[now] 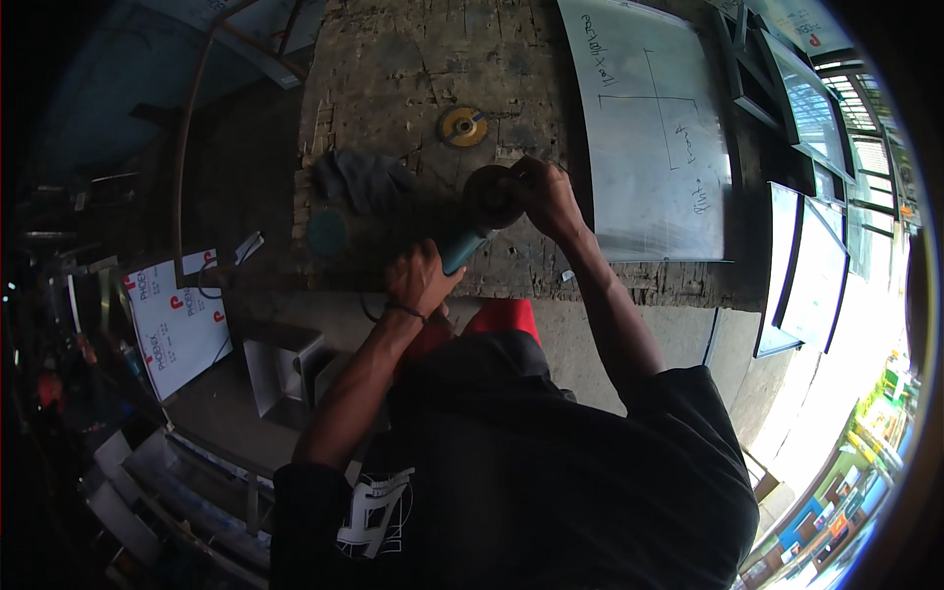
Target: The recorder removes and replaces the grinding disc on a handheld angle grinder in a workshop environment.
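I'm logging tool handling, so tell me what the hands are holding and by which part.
The left hand grips the teal angle grinder by its body; the right hand is on its disc at the head.

Worn, scuffed wooden bench [393, 59] taken as landmark. On it, far side: round yellow-centred abrasive disc [462, 126], lying flat. Left part of bench: crumpled dark grey cloth [362, 182], with a round teal disc [325, 233] just beside it. Right part of bench: large flat silvery metal sheet [654, 128] with marker lines drawn on it. Left of bench, lower down: white printed panel [177, 324], leaning.
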A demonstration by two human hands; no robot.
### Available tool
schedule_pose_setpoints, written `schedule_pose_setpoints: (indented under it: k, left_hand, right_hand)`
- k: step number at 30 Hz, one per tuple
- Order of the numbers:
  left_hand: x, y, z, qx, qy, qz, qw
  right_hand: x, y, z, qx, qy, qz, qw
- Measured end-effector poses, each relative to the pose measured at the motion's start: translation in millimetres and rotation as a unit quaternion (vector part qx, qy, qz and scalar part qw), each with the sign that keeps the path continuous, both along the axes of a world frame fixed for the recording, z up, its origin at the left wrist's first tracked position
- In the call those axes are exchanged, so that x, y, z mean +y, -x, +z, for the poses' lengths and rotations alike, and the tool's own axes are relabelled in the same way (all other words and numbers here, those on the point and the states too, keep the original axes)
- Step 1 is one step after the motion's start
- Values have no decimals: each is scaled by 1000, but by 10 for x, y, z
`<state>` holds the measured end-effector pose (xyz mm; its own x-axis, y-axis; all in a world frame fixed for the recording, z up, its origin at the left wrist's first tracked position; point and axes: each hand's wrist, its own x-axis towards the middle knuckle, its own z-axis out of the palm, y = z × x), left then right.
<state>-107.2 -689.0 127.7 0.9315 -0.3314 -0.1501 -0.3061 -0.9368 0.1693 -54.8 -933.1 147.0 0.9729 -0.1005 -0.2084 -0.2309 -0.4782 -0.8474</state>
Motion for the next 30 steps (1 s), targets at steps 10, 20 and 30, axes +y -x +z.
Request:
schedule_pose_setpoints:
  k: [10, 20, 30]
  left_hand:
    - [19, 35, -47, 14, -5, 3, 1000]
    - [9, 54, -18, 13, -17, 0, 1000]
    - [-10, 33, 85, 29, -5, -6, 1000]
  right_hand:
    - [-47, 20, -49, 27, -19, -32, 999]
    - [-58, 91, -58, 7, 42, -19, 999]
    - [-27, 142, -35, 28, -2, -46, 999]
